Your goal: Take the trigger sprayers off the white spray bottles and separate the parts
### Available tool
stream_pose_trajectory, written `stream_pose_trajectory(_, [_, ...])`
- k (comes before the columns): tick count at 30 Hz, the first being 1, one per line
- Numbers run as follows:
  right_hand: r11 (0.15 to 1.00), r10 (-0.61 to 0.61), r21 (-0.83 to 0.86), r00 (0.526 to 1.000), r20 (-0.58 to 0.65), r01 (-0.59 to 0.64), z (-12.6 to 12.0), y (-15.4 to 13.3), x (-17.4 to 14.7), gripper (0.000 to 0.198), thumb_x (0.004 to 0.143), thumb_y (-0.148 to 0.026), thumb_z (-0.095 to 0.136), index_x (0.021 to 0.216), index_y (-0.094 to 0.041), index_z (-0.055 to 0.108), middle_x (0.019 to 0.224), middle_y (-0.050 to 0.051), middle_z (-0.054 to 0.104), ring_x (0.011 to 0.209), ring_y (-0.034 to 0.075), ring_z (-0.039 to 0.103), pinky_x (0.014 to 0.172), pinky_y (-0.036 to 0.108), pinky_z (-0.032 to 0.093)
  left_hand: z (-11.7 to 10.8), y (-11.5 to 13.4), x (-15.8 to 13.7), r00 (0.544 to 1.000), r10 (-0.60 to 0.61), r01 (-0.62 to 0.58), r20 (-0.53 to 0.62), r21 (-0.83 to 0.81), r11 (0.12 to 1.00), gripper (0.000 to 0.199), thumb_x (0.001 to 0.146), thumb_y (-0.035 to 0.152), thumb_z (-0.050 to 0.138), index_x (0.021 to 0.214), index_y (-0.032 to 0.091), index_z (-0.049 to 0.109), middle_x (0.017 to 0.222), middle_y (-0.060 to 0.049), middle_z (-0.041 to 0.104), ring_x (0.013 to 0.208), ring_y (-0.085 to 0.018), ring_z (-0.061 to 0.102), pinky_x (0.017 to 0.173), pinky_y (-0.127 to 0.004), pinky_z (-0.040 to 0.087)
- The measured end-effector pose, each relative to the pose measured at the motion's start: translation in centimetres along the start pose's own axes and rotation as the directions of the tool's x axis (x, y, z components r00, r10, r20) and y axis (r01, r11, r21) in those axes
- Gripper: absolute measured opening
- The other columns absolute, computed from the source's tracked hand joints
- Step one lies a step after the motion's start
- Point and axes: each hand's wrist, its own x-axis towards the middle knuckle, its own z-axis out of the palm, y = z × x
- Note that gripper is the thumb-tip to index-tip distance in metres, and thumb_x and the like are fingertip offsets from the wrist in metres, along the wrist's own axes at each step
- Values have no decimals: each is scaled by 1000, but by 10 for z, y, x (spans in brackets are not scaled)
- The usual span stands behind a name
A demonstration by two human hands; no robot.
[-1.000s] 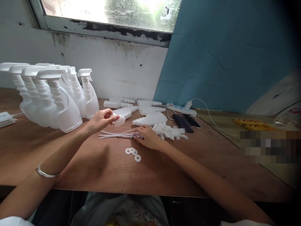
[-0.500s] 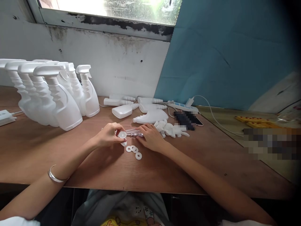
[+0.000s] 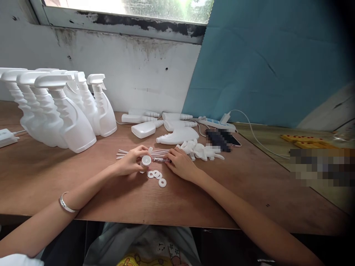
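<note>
My left hand [image 3: 132, 161] is closed around a white trigger spray head [image 3: 146, 160], its round collar turned toward me. My right hand [image 3: 181, 162] has its fingers closed on the end of a slim, shiny, partly clear tool [image 3: 158, 159]; its exact kind is hard to make out. The tool's other end points at the spray head; whether they touch I cannot tell. Behind both hands lies a bundle of thin clear tubes [image 3: 122, 153]. Several white ring washers [image 3: 162, 183] rest on the table just in front of the hands.
Assembled white spray bottles [image 3: 77, 125] stand at the left. Empty white bottles [image 3: 177, 136] lie toward the wall, with loose trigger spray heads [image 3: 203, 151] right of my right hand. Phones, partly blurred, lie near a power strip [image 3: 217, 123] with a white cable [image 3: 257, 138].
The spray head has turned in my left hand, its collar now facing me more. My right hand has shifted slightly right with the tool, and more of the tubes shows.
</note>
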Motion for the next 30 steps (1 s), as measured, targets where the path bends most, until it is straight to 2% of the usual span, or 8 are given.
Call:
stream_pose_trajectory(3, [999, -8, 50, 1000, -27, 9, -3, 1, -1, 10, 83, -19, 49, 85, -14, 57, 88, 9, 56, 83, 21, 50, 75, 33, 41, -1, 1, 0, 1000, 17, -17, -10, -63, 998, 21, 72, 32, 63, 90, 20, 63, 99, -5, 52, 90, -18, 55, 82, -30, 43])
stream_pose_trajectory(7, [934, 136, 351, 973, -184, -64, -9, -1, -1, 11, 84, -22, 48, 86, -14, 55, 77, 4, 57, 68, 15, 53, 65, 27, 43, -4, 5, 1, 990, 48, -45, -131, 27, 999, 18, 72, 20, 58, 90, 20, 62, 99, -5, 56, 95, -20, 54, 87, -31, 40])
stream_pose_trajectory(10, [789, 344, 610, 873, -345, -70, -15, -6, -2, 15, 87, -30, 46, 86, -17, 53, 66, -1, 54, 57, 11, 52, 55, 23, 42, -5, 6, 0, 977, 28, -9, -213, 86, 996, 18, 70, 17, 58, 87, 20, 62, 100, -4, 56, 99, -22, 51, 88, -32, 39])
stream_pose_trajectory(15, [540, 512, 824, 710, -483, 172, -17, -20, -8, 14, 90, -35, 42, 90, -21, 45, 67, -2, 56, 56, 11, 58, 55, 23, 49, -3, 7, 0, 979, 54, -31, -197, 115, 993, 12, 74, 21, 56, 86, 20, 60, 99, -4, 54, 97, -21, 49, 88, -33, 38])
stream_pose_trajectory(19, [644, 375, 725, 725, -577, 244, -13, -29, -16, 10, 90, -28, 43, 98, -22, 44, 85, 3, 63, 68, 13, 64, 60, 27, 54, 0, 8, 0, 980, 85, -54, -178, 174, 983, 8, 74, 21, 54, 82, 19, 54, 94, -5, 53, 91, -21, 46, 83, -33, 39])
stream_pose_trajectory(22, [793, 88, 506, 758, -646, 339, -10, -33, -19, 20, 86, -16, 46, 105, -22, 43, 93, 7, 64, 83, 16, 65, 67, 30, 55, 2, 9, -1, 984, 111, -79, -142, 211, 974, 11, 72, 16, 52, 83, 18, 51, 94, -6, 52, 90, -21, 44, 82, -34, 38])
stream_pose_trajectory(25, [798, -144, 368, 744, -652, 477, -7, -37, -18, 28, 83, -10, 46, 107, -21, 41, 100, 11, 64, 95, 17, 63, 72, 30, 55, 4, 8, -1, 988, 107, -79, -107, 240, 967, 16, 66, 12, 51, 81, 18, 50, 93, -6, 53, 89, -22, 43, 81, -36, 38])
stream_pose_trajectory(30, [819, -240, 250, 704, -669, 516, -1, -44, -15, 32, 79, -8, 54, 105, -22, 40, 104, 11, 64, 94, 17, 64, 71, 28, 56, 7, 6, 0, 991, 88, -61, -101, 248, 967, 17, 63, 8, 50, 77, 18, 48, 90, -5, 53, 89, -22, 43, 80, -35, 38])
